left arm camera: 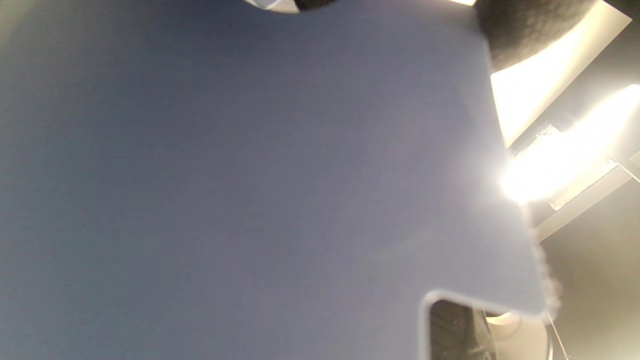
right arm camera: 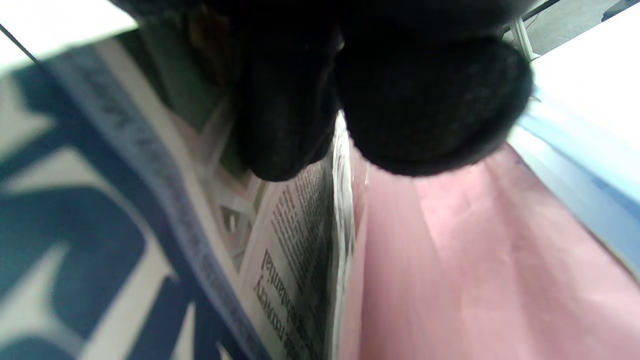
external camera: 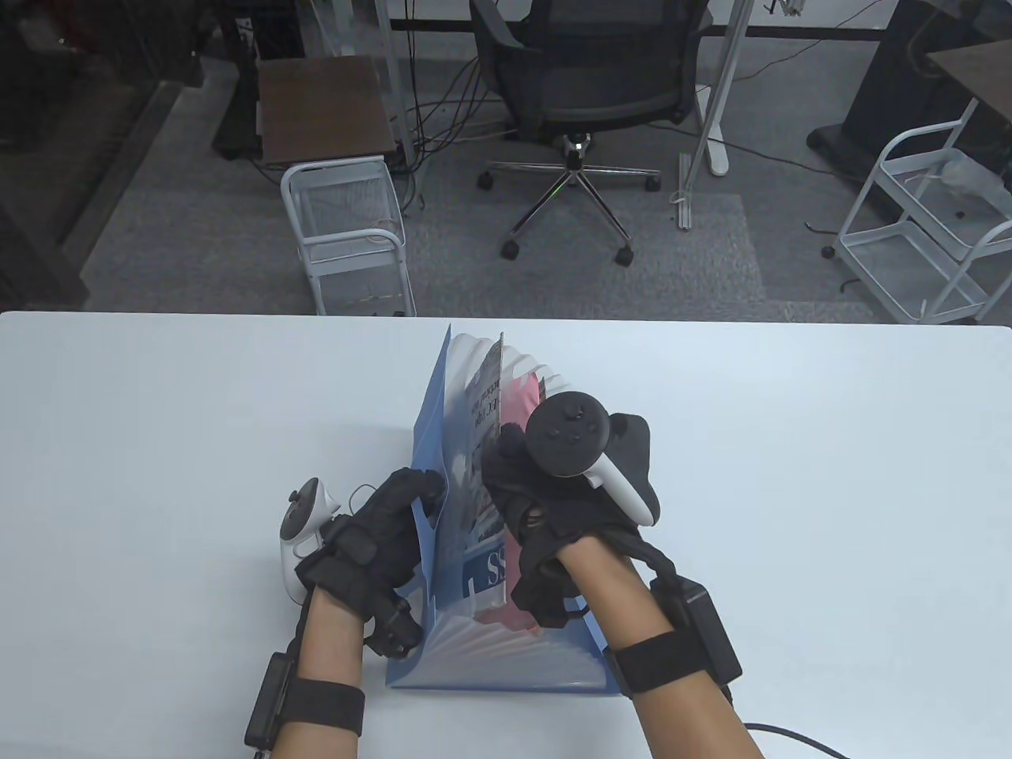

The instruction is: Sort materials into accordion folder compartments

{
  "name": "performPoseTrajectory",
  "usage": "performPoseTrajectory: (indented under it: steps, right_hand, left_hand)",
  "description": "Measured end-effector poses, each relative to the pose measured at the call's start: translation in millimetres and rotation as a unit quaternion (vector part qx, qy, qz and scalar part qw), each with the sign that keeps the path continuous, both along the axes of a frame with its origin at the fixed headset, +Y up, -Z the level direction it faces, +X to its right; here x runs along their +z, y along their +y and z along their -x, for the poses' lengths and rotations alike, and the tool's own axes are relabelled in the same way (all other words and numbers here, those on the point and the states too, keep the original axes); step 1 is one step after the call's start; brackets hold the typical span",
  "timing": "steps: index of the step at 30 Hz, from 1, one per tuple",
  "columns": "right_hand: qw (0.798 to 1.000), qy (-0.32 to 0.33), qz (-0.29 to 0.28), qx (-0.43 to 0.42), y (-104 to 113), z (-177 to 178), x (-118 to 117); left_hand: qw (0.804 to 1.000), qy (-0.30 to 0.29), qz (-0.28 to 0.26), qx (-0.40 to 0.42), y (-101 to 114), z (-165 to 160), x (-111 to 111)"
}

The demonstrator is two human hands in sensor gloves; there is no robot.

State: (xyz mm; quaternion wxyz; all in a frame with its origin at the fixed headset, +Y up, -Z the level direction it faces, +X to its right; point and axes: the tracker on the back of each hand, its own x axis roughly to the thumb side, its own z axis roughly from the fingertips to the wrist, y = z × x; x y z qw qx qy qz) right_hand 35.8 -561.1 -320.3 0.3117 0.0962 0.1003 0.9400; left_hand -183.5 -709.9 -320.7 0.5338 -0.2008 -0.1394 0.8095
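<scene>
Accordion folder point(external camera: 506, 656) stands fanned open near the table's point(external camera: 830, 474) near edge, about midway along it. Your left hand point(external camera: 371, 545) holds the blue front flap point(external camera: 431, 443), fingers point(external camera: 423, 484) curled over its edge, pulling it left. Your right hand point(external camera: 553, 490) has its grip closed on the newspaper point(external camera: 482, 466), thumb and fingers point(right arm camera: 430, 105) pinching it. Newspaper sits partly down in a compartment, pink sheet point(right arm camera: 475, 260) just behind it
</scene>
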Motion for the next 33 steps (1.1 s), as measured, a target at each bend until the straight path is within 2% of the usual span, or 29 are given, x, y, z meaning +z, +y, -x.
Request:
performPoseTrajectory:
  steps: [23,32,33]
  right_hand:
    - [0.998,-0.005,0.006,0.062,-13,21,-7]
    - [0.994,0.022,0.07,0.085,-10,27,-5]
    - [0.994,0.027,0.057,0.093,-7,26,-5]
  left_hand:
    - [1.0,-0.001,0.0,0.006,-1,0,0]
    - [1.0,-0.001,0.0,0.005,-1,0,0]
    - [1.0,-0.001,0.0,0.005,-1,0,0]
